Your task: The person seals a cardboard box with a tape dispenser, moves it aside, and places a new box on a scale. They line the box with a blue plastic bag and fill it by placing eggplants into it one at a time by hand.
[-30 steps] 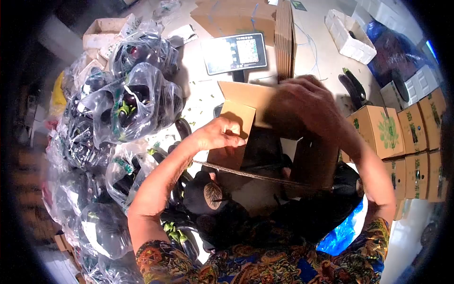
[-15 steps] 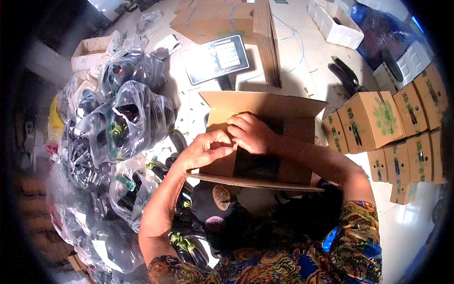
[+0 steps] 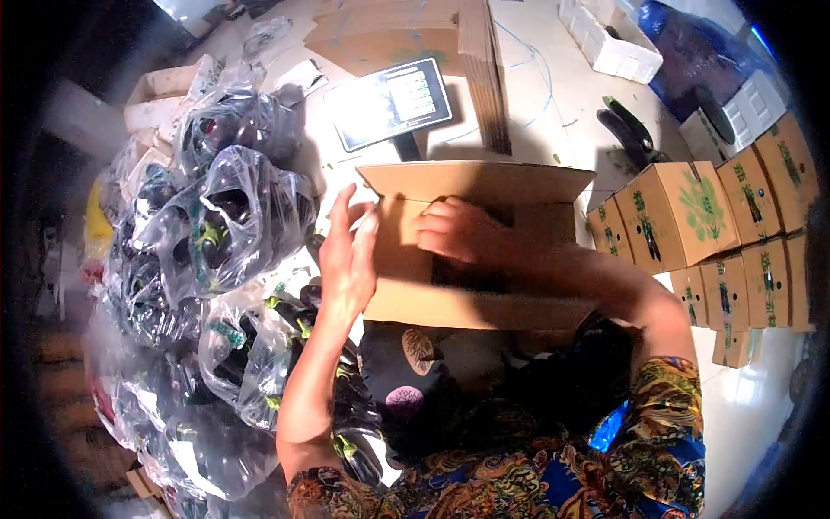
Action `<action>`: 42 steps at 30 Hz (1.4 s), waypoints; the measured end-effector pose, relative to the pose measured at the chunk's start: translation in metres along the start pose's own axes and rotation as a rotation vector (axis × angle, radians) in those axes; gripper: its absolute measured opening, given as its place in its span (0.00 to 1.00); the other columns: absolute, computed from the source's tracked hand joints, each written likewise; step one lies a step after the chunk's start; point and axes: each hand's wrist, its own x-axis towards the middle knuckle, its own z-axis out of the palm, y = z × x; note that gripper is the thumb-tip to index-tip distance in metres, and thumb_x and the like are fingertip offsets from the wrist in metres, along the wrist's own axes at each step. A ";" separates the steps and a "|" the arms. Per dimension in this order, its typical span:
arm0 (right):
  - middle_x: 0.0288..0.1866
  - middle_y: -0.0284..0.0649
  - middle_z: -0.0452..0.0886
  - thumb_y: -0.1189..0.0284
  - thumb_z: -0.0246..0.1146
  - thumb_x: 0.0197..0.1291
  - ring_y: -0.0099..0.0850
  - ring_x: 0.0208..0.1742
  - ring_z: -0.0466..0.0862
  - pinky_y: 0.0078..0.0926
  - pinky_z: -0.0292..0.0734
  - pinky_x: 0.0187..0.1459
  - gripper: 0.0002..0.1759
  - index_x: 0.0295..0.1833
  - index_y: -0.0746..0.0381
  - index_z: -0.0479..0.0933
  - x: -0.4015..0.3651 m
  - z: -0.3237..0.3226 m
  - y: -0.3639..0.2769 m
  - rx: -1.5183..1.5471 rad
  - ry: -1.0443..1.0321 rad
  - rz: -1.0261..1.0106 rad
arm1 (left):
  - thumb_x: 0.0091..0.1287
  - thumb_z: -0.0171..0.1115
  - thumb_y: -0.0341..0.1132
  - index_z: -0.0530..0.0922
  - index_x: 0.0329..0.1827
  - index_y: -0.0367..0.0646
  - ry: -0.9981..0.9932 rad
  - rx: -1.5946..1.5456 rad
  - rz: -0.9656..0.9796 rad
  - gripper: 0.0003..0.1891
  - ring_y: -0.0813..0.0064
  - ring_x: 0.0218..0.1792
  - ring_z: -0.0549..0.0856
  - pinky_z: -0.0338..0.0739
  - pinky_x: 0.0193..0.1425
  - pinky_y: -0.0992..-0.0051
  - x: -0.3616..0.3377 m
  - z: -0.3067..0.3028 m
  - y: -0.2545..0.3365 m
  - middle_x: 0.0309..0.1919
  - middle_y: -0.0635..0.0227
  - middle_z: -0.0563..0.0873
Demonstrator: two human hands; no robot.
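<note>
An open cardboard box (image 3: 484, 183) stands in front of me, flaps up on the far and near sides; shadow darkens much of its inside. My left hand (image 3: 348, 264) is at the box's left side, fingers stretched upward and apart, holding nothing. Over the inside of the box is my right hand (image 3: 458, 229), its fingers curled beside the lit left panel. Whatever those fingers may hold is hidden. Just beyond the box, a lit display screen (image 3: 389, 104) stands on a post.
Clear plastic bags of eggplants (image 3: 251, 216) crowd the left side. Printed cartons (image 3: 692, 212) are stacked at right, with loose eggplants (image 3: 627, 130) behind them. Folded cardboard (image 3: 484, 78) stands at the back, and a white foam box (image 3: 609, 39) is at the far right.
My left hand has let go near the right hand, moved left to the box's side and spread its fingers. The near flap now shows more of its face. My right hand stays over the box.
</note>
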 end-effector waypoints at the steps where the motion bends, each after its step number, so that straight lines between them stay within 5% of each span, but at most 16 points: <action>1: 0.59 0.44 0.75 0.69 0.64 0.50 0.41 0.57 0.75 0.40 0.72 0.56 0.20 0.51 0.61 0.75 -0.003 -0.006 0.005 -0.054 0.109 -0.027 | 0.72 0.50 0.46 0.56 0.73 0.39 0.060 -0.004 0.009 0.31 0.50 0.62 0.76 0.69 0.64 0.61 0.008 0.011 -0.010 0.61 0.42 0.74; 6: 0.54 0.48 0.78 0.64 0.61 0.61 0.43 0.56 0.77 0.39 0.71 0.60 0.18 0.51 0.63 0.73 0.032 -0.141 0.005 -0.387 0.227 0.234 | 0.75 0.44 0.54 0.56 0.73 0.38 -0.231 0.073 -0.293 0.33 0.62 0.57 0.79 0.70 0.61 0.68 0.021 0.030 -0.042 0.54 0.47 0.80; 10: 0.48 0.52 0.79 0.41 0.58 0.60 0.42 0.52 0.80 0.46 0.73 0.53 0.34 0.46 0.66 0.73 0.014 -0.140 -0.025 -0.041 -0.470 0.797 | 0.75 0.42 0.52 0.60 0.71 0.38 0.050 0.081 -0.166 0.30 0.71 0.50 0.82 0.73 0.56 0.74 0.018 0.031 -0.051 0.49 0.51 0.82; 11: 0.59 0.59 0.72 0.38 0.53 0.60 0.48 0.65 0.70 0.51 0.62 0.64 0.42 0.55 0.69 0.70 0.024 -0.149 -0.041 0.085 -0.637 0.891 | 0.75 0.42 0.51 0.60 0.71 0.38 0.089 -0.125 -0.186 0.30 0.68 0.50 0.82 0.73 0.57 0.72 0.013 0.029 -0.060 0.50 0.50 0.82; 14: 0.70 0.64 0.60 0.39 0.54 0.60 0.55 0.73 0.60 0.53 0.55 0.68 0.47 0.69 0.69 0.60 -0.047 -0.081 -0.057 -0.226 -0.310 0.447 | 0.74 0.42 0.49 0.63 0.68 0.37 0.208 -0.602 -0.197 0.28 0.59 0.58 0.78 0.73 0.62 0.63 0.014 0.029 -0.076 0.61 0.49 0.76; 18: 0.76 0.66 0.41 0.42 0.50 0.65 0.59 0.78 0.41 0.54 0.35 0.74 0.48 0.74 0.71 0.48 -0.049 -0.080 -0.064 -0.106 -0.438 0.498 | 0.72 0.42 0.56 0.61 0.71 0.37 0.032 -0.569 -0.317 0.34 0.55 0.67 0.70 0.65 0.68 0.58 0.027 0.026 -0.064 0.66 0.48 0.70; 23: 0.75 0.61 0.51 0.49 0.54 0.64 0.57 0.76 0.49 0.53 0.43 0.72 0.41 0.72 0.66 0.57 -0.048 -0.073 -0.062 -0.113 -0.306 0.471 | 0.73 0.47 0.49 0.71 0.64 0.43 -0.315 0.235 0.061 0.24 0.55 0.64 0.71 0.61 0.71 0.66 0.047 0.039 -0.031 0.60 0.52 0.75; 25: 0.74 0.56 0.56 0.50 0.55 0.63 0.54 0.75 0.52 0.54 0.47 0.70 0.37 0.71 0.63 0.60 -0.060 -0.064 -0.053 -0.066 -0.241 0.423 | 0.67 0.51 0.36 0.77 0.46 0.39 -0.126 0.485 0.708 0.12 0.50 0.46 0.75 0.71 0.54 0.59 0.058 0.052 -0.083 0.45 0.54 0.78; 26: 0.73 0.52 0.59 0.50 0.56 0.63 0.52 0.75 0.56 0.55 0.50 0.69 0.35 0.70 0.60 0.63 -0.073 -0.055 -0.036 -0.027 -0.183 0.350 | 0.68 0.50 0.34 0.78 0.44 0.39 -0.186 0.185 0.255 0.11 0.50 0.46 0.76 0.72 0.53 0.59 0.051 0.050 -0.064 0.45 0.53 0.78; 27: 0.69 0.48 0.65 0.53 0.57 0.64 0.47 0.71 0.62 0.52 0.56 0.66 0.30 0.66 0.58 0.68 -0.067 -0.070 -0.026 0.082 -0.287 0.431 | 0.70 0.48 0.36 0.79 0.46 0.38 -0.124 0.489 0.464 0.13 0.51 0.48 0.78 0.72 0.55 0.61 0.055 0.049 -0.075 0.46 0.51 0.80; 28: 0.66 0.44 0.71 0.55 0.58 0.65 0.43 0.67 0.68 0.48 0.63 0.64 0.25 0.63 0.56 0.72 -0.064 -0.097 -0.018 0.201 -0.378 0.501 | 0.73 0.47 0.38 0.78 0.52 0.37 -0.163 0.336 0.267 0.16 0.54 0.51 0.80 0.71 0.58 0.64 0.053 0.040 -0.053 0.49 0.50 0.82; 31: 0.46 0.43 0.84 0.66 0.58 0.68 0.34 0.47 0.82 0.27 0.76 0.49 0.13 0.51 0.61 0.80 -0.115 -0.166 -0.009 0.408 -0.006 0.787 | 0.74 0.48 0.39 0.76 0.56 0.35 -0.127 0.294 0.201 0.18 0.57 0.52 0.80 0.70 0.60 0.69 0.062 0.028 -0.074 0.51 0.50 0.82; 33: 0.42 0.44 0.84 0.58 0.56 0.68 0.35 0.42 0.83 0.36 0.77 0.45 0.17 0.50 0.58 0.81 -0.178 -0.180 -0.011 0.413 0.174 1.106 | 0.74 0.49 0.42 0.75 0.57 0.31 -0.198 0.306 0.098 0.21 0.60 0.51 0.80 0.70 0.60 0.69 0.062 0.020 -0.065 0.50 0.52 0.82; 34: 0.35 0.44 0.82 0.57 0.55 0.69 0.37 0.38 0.81 0.37 0.76 0.42 0.18 0.44 0.60 0.80 -0.239 -0.174 0.004 -0.092 0.117 0.636 | 0.75 0.49 0.44 0.75 0.57 0.33 -0.186 0.256 0.090 0.21 0.65 0.51 0.80 0.70 0.59 0.70 0.061 0.024 -0.067 0.50 0.55 0.82; 35: 0.32 0.45 0.80 0.57 0.53 0.69 0.39 0.37 0.79 0.38 0.73 0.41 0.19 0.36 0.61 0.77 -0.269 -0.181 -0.007 0.377 -0.055 1.333 | 0.75 0.49 0.44 0.75 0.57 0.33 -0.179 0.246 0.133 0.21 0.67 0.50 0.80 0.70 0.58 0.70 0.063 0.030 -0.067 0.49 0.56 0.83; 42: 0.47 0.50 0.83 0.60 0.64 0.55 0.44 0.51 0.82 0.37 0.76 0.55 0.19 0.46 0.63 0.81 -0.463 -0.063 -0.084 0.120 -0.303 1.700 | 0.75 0.50 0.47 0.72 0.63 0.41 -0.038 0.247 0.142 0.22 0.68 0.38 0.83 0.76 0.46 0.70 0.090 0.015 -0.099 0.36 0.61 0.85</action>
